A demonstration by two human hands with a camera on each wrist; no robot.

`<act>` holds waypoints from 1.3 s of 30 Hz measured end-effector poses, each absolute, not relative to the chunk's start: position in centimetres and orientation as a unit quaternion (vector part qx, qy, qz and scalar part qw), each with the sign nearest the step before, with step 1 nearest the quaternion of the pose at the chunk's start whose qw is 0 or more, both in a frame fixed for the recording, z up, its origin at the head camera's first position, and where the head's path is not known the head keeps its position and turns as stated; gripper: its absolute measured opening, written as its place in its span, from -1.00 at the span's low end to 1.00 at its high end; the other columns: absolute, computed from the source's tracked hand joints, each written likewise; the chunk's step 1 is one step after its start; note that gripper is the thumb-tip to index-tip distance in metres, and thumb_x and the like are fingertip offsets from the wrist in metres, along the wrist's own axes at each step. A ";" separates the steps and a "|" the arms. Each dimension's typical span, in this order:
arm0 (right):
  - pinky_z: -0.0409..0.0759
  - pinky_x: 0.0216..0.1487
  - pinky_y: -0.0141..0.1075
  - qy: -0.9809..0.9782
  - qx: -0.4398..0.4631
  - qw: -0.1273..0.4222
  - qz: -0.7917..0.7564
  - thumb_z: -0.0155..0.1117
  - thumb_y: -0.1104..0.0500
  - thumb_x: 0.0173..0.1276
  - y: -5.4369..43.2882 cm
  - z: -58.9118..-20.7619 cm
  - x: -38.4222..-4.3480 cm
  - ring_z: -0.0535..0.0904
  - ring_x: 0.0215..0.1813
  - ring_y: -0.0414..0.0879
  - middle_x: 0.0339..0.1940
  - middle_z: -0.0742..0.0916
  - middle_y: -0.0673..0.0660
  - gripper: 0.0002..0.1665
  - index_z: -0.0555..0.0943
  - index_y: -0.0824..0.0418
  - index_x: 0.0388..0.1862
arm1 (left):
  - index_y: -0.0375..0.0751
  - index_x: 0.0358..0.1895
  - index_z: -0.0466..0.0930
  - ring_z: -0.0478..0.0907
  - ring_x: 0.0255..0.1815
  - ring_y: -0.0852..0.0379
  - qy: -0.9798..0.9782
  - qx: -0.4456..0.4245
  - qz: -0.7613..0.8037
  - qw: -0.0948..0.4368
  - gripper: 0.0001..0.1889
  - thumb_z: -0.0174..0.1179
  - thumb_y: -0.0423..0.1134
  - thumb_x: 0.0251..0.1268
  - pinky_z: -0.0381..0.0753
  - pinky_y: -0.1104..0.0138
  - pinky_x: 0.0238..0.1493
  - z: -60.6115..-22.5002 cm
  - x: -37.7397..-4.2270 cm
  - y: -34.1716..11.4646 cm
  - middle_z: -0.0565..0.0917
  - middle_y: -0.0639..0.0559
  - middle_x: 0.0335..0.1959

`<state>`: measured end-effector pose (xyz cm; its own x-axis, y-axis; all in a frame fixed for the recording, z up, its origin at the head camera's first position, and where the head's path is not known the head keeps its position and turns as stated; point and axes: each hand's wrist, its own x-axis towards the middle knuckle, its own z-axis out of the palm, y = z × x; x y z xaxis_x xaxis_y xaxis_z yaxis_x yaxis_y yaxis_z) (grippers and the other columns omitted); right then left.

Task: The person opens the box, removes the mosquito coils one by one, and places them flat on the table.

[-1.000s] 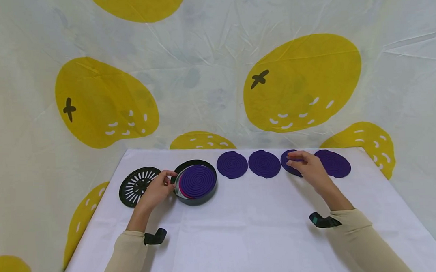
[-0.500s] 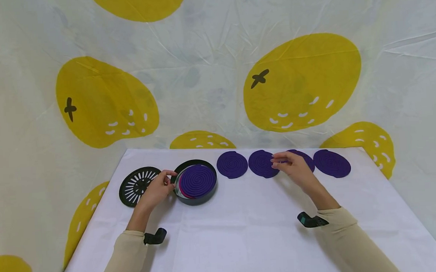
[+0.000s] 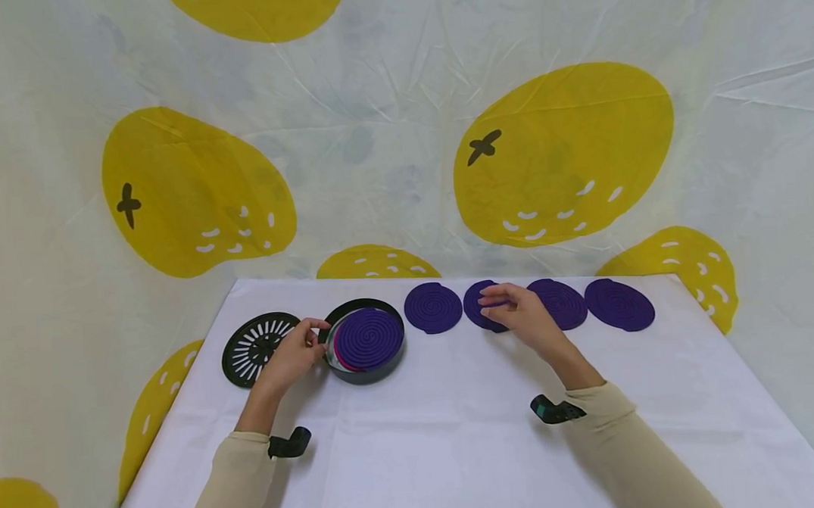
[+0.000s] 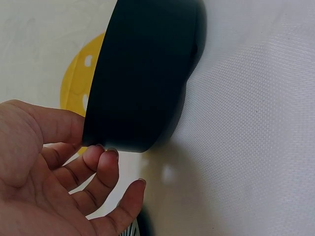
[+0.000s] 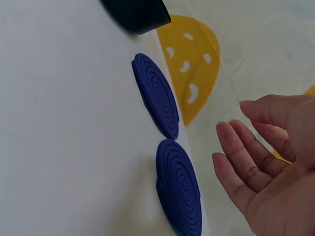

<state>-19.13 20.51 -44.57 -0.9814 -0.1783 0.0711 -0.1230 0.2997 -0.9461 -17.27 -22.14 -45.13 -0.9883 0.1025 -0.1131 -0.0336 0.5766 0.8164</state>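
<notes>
The left hand [image 3: 294, 359] grips the edge of a round, dark tin [image 3: 366, 377] between thumb and fingertips, while its little finger stands clear in the left wrist view. The right hand [image 3: 524, 318] holds nothing; its fingers are relaxed and lightly bent, above the tablecloth and partly in front of the second purple coil [image 3: 475, 310] in the row.

The tin has a smooth, straight wall and stands toward the far left part of the table, with a pale, shiny interior showing at one side. In it sits a top coil [image 3: 370, 337], a flat purple disc wound into a tight spiral of raised ridges, off-centre so that a pink edge [image 3: 343, 357] shows beneath it. Left of the tin lies a black slotted lid [image 3: 244, 359], its narrow openings spread like rays, partly covered by the left hand.

Right of the tin, four spiral discs lie flat in a line: the first coil [image 3: 434, 308], the second, the third coil [image 3: 564, 305] and the fourth coil [image 3: 621, 305]. They look matt, with grooved faces. The white tablecloth [image 3: 422, 450] shows a fine weave in the left wrist view.
</notes>
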 end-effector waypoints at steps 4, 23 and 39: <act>0.61 -0.04 -0.49 0.795 -0.099 0.036 -0.597 0.31 0.37 0.37 19.5 -44.6 -19.4 0.71 -0.04 -0.11 0.13 0.66 0.47 -0.55 0.54 0.44 0.23 | -0.31 0.24 0.45 0.38 -0.35 0.07 0.885 0.020 0.459 0.074 -0.59 0.18 -0.47 0.34 0.40 0.30 -0.36 -45.1 -17.2 -22.1 0.38 -0.04 -0.33; 0.61 -0.06 -0.45 0.792 -0.145 0.047 -0.591 0.37 0.39 0.33 15.1 -44.3 -20.0 0.71 -0.02 0.21 0.05 0.68 0.51 -0.57 0.58 0.46 0.16 | -0.30 0.26 0.45 0.37 -0.35 0.08 0.887 0.020 0.455 0.076 -0.58 0.16 -0.47 0.35 0.39 0.30 -0.37 -45.1 -17.3 -22.1 0.39 -0.05 -0.33; 0.67 0.04 -0.30 0.791 -0.191 0.093 -0.574 0.44 0.35 0.29 11.7 -44.3 -20.8 0.69 0.08 0.22 0.11 0.67 0.46 -0.51 0.57 0.41 0.18 | -0.28 0.26 0.44 0.38 -0.36 0.08 0.887 0.016 0.455 0.077 -0.59 0.16 -0.45 0.37 0.39 0.29 -0.36 -45.0 -17.2 -22.2 0.39 -0.04 -0.32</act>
